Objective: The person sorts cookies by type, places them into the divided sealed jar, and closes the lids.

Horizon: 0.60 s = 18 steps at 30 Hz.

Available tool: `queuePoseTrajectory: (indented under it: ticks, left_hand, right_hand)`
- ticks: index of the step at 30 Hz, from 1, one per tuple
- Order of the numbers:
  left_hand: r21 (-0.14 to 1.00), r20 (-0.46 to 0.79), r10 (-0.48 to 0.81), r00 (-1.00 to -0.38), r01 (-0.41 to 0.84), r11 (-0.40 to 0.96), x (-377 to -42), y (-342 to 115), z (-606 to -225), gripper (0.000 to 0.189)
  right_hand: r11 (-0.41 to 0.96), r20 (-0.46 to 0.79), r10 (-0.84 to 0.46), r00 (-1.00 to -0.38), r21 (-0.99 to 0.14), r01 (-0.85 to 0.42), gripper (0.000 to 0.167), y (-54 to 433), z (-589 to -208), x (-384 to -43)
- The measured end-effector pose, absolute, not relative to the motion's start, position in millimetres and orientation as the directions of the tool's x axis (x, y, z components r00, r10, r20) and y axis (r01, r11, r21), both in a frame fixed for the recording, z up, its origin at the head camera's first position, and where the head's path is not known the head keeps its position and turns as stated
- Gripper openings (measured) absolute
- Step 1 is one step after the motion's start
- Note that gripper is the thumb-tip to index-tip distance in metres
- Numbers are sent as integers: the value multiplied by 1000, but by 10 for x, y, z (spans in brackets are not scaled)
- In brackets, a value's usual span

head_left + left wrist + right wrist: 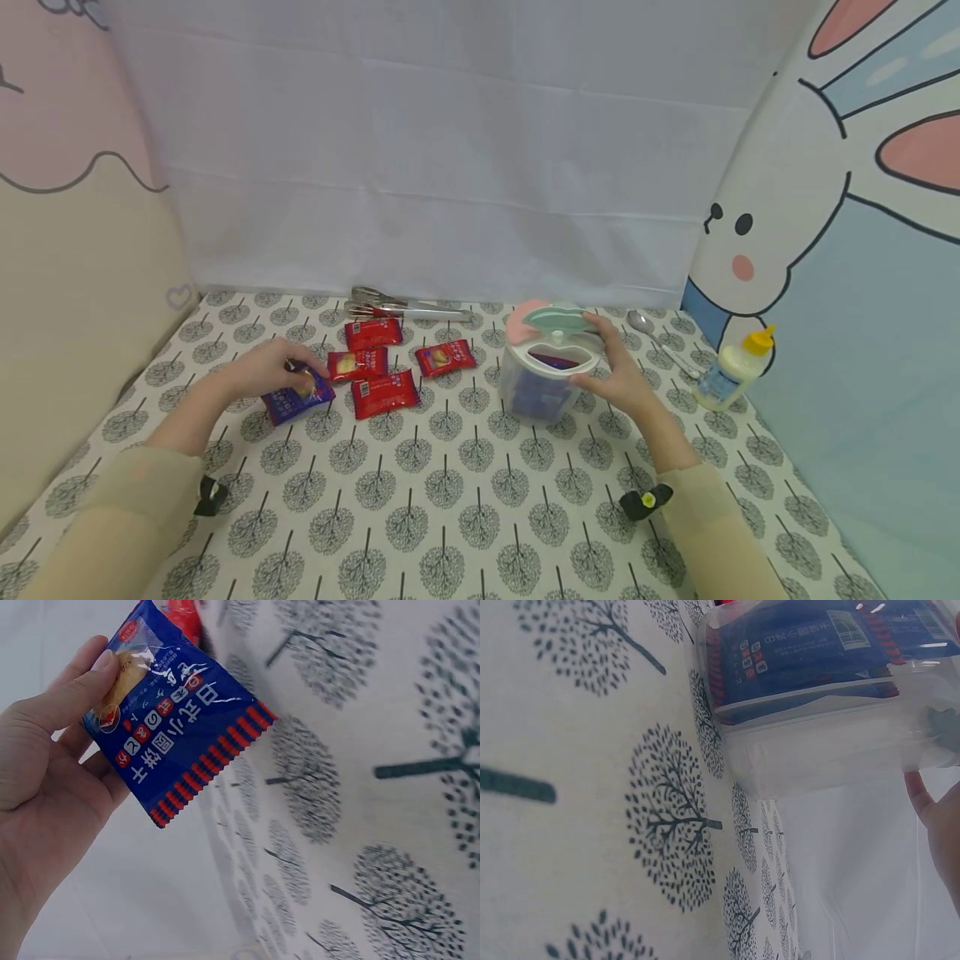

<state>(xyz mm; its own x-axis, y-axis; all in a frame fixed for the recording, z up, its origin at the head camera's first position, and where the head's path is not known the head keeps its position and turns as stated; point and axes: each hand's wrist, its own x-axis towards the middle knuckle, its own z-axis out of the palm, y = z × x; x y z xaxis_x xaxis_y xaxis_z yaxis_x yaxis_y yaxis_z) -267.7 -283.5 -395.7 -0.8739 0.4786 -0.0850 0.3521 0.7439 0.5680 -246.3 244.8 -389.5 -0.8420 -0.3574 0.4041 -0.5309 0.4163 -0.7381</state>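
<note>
On the left side of the table, my left hand (258, 367) pinches a blue biscuit packet (296, 400) between thumb and fingers. In the left wrist view the packet (184, 720) shows a round biscuit picture and a red-striped edge. My right hand (626, 379) grips the upper rim of a clear plastic container (536, 400), thumb at the near side and fingers at the far side. The container's pink and green lid (558, 319) has an open flap. Blue packets (802, 656) show through its wall in the right wrist view. Several red biscuit packets (386, 394) lie between the hands.
Metal tongs (435, 312) lie at the back of the table, behind the red packets. Right of the container are a metal spoon (663, 343) and a bottle (727, 375) with a yellow cap. A tree-patterned cloth (442, 533) covers the table; curtains stand around it.
</note>
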Motion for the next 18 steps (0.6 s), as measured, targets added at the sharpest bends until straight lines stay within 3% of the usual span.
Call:
queuePoseTrajectory:
  ticks: [8, 15, 18]
  left_hand:
    - [539, 18, 506, -862, 435, 721, -2626, -2660, -3719, 15]
    - [565, 57, 484, -873, 428, 705, -2580, -2455, -3502, 18]
    - [548, 136, 482, -865, 471, 691, -2561, -2358, -3393, 19]
  right_hand:
    - [420, 407, -357, -841, -735, -533, 94, 2369, -3764, -2356]
    - [429, 407, -357, -841, -728, -535, 93, 2364, -3747, -2344]
    - [428, 409, -355, -841, -728, -535, 93, 2366, -3755, -2352]
